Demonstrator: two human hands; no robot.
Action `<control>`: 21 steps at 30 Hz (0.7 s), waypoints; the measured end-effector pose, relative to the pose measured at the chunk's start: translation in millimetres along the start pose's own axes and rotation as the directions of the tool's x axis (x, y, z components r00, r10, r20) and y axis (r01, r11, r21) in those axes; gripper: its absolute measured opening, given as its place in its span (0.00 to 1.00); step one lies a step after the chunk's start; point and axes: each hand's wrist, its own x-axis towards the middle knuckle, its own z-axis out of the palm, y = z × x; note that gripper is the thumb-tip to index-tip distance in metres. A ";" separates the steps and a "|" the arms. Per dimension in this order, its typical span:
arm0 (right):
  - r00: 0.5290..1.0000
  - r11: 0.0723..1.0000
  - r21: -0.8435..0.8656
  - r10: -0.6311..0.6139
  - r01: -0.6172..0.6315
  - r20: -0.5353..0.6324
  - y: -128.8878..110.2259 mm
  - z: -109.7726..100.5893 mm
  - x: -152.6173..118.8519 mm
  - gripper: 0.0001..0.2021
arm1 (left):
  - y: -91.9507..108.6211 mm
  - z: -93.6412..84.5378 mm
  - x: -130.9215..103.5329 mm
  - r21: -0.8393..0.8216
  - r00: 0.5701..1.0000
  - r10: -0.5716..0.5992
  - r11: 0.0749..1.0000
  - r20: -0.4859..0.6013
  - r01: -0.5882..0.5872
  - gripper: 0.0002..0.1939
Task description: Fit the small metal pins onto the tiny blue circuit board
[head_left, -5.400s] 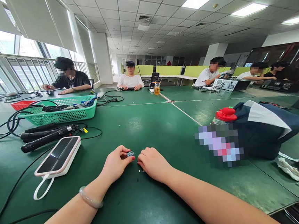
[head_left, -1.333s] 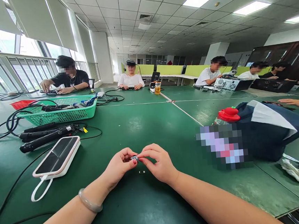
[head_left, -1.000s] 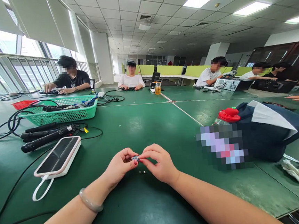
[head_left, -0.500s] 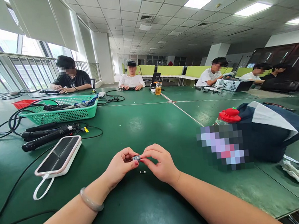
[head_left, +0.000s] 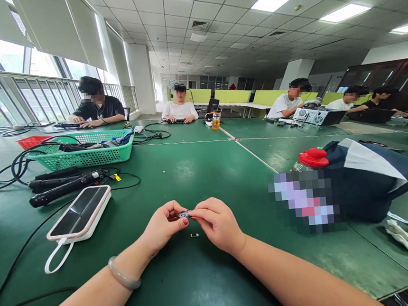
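Note:
A small circuit board (head_left: 184,214) with silvery and dark parts is pinched between the thumb and fingers of my left hand (head_left: 164,224). My right hand (head_left: 217,222) closes its thumb and fingertips on the board's right end, and these fingers hide part of it. On the green table just below my hands lies a tiny white rectangular piece (head_left: 194,235) with a dark middle, touched by neither hand. A phone (head_left: 80,212) in a pale case, with a white strap or cable at its near end, rests left of my left hand.
Beyond the phone are black handles (head_left: 69,186), loose cables and a green basket (head_left: 86,158) holding tools. To the right stand a red-lidded bottle (head_left: 311,158) and a dark blue bag (head_left: 363,177). Several people sit around the green table (head_left: 191,168), one near an open computer case (head_left: 315,114).
My fingers and the board have shifted slightly, and the right fingertips sit a little further left. At far right, a seated person's arm now reaches out over the table.

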 end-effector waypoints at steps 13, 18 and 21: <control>0.997 0.985 -0.154 -0.071 0.072 0.017 -3.6 -1.7 0.2 0.08 | -0.3 -2.2 0.6 0.143 0.998 0.063 0.988 -0.025 -0.059 0.15; 0.998 0.983 -0.176 -0.053 0.057 0.029 -3.2 -1.4 -0.1 0.09 | 0.3 -2.4 0.3 0.204 0.995 0.091 0.976 -0.032 -0.082 0.14; 0.998 0.983 -0.176 -0.050 0.054 0.029 -3.9 -1.5 0.7 0.09 | -0.2 -2.8 0.4 0.213 0.996 0.088 0.974 -0.027 -0.080 0.14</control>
